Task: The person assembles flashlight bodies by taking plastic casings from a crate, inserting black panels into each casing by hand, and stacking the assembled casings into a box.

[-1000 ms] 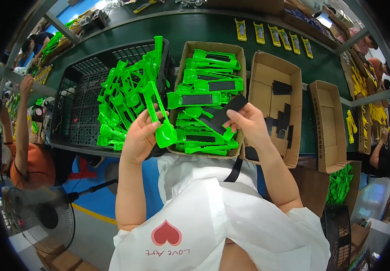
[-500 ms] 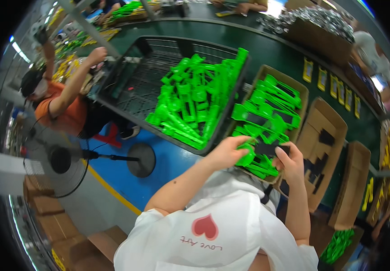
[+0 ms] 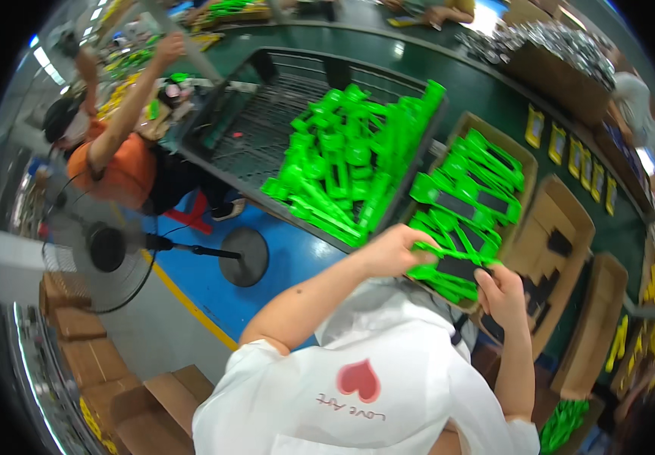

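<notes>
My left hand (image 3: 397,252) pinches one end of a bright green plastic part (image 3: 430,249) between thumb and fingers. A black rectangular piece (image 3: 458,268) lies along the middle of that part. At the other end, my right hand (image 3: 505,293) is closed, its thumb at the edge of the black piece. Both hands are over the near end of a cardboard tray (image 3: 527,199) heaped with similar green parts (image 3: 470,178), several showing black rectangles too. Some fingertips are hidden behind the held part.
Left of the tray stands a black plastic crate (image 3: 221,155) of green parts. To the right are a cardboard tray (image 3: 570,199) with loose black pieces and another cardboard tray (image 3: 596,318). A standing fan (image 3: 107,246) and a co-worker in orange (image 3: 119,171) are at the left.
The view has shifted, so the bench contents appear farther right. Between my hands, the black piece now lies flatter along the green part, and my right hand has moved slightly away from the left.
</notes>
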A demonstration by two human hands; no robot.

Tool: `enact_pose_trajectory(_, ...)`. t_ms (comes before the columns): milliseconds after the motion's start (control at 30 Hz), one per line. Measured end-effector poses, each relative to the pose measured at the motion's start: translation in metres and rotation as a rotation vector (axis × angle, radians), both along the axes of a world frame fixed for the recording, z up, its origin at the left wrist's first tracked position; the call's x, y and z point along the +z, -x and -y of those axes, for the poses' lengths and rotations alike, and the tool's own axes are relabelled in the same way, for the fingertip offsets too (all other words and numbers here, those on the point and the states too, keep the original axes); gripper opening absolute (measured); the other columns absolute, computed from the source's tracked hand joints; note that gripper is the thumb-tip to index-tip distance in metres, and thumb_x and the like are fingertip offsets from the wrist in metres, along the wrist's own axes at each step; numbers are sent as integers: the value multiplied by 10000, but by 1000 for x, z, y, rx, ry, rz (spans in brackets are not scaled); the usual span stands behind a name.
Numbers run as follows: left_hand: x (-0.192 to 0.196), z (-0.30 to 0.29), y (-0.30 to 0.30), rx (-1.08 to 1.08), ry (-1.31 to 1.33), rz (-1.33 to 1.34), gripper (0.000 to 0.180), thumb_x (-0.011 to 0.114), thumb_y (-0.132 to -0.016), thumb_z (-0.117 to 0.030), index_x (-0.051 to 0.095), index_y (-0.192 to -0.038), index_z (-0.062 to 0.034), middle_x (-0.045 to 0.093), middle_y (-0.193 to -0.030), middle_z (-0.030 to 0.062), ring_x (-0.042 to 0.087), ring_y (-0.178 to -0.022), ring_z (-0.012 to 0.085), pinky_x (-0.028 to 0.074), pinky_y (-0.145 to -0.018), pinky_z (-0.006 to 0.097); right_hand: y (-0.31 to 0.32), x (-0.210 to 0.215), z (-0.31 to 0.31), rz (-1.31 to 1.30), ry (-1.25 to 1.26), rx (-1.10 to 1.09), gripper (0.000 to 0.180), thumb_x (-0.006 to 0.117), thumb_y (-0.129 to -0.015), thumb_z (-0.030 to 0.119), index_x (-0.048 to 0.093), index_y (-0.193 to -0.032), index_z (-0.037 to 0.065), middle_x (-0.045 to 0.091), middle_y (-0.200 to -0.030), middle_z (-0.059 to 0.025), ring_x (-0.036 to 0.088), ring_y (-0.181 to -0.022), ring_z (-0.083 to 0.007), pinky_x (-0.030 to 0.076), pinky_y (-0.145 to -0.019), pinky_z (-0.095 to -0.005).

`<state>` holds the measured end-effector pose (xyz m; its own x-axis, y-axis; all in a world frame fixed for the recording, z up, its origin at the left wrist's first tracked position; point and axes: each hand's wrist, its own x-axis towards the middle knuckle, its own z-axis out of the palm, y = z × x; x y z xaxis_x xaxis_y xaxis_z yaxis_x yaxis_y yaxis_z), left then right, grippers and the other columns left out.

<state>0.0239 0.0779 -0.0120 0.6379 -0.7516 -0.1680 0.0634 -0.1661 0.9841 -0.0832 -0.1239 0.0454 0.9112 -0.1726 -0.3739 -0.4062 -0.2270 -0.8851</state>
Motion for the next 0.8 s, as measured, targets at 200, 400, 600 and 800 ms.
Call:
enact_pose_trajectory(200,34,-6,0,71,-20,-274,133,577,-784,-22,604,-912,1,584,-720,19,514,-602,56,422,-519,195,-8,2,0,8,178,68,289,550,-818,187,465,-650,-33,503,-479,-77,464,-415,-128,371,-412,-284)
enact_pose_trajectory(400,33,-1,-7,96,-85,-335,115,557,-790,-22,600,-893,7,589,-711,31,534,-605,79,445,-514,233,-16,-9,-6,-74,210,-9,321,558,-816,228,463,-641,-24,518,-497,-104,507,-432,-208,400,-442,-339)
enact_pose_trajectory(600,9,3,1,34,-58,-91,143,597,-768,-30,613,-909,-11,595,-791,5,510,-744,60,420,-654,216,-4,-18,-6,198,924,-103,453,705,-645,365,436,-800,34,524,-623,-132,537,-599,-343,408,-521,-405)
enact_pose_trajectory(800,1,8,8,-20,29,24,189,624,-730,-107,619,-905,-37,605,-711,80,526,-632,100,422,-579,251,3,-29,19,-7,-38,-102,199,619,-733,88,451,-645,26,507,-517,-29,425,-375,-65,307,-352,-218)
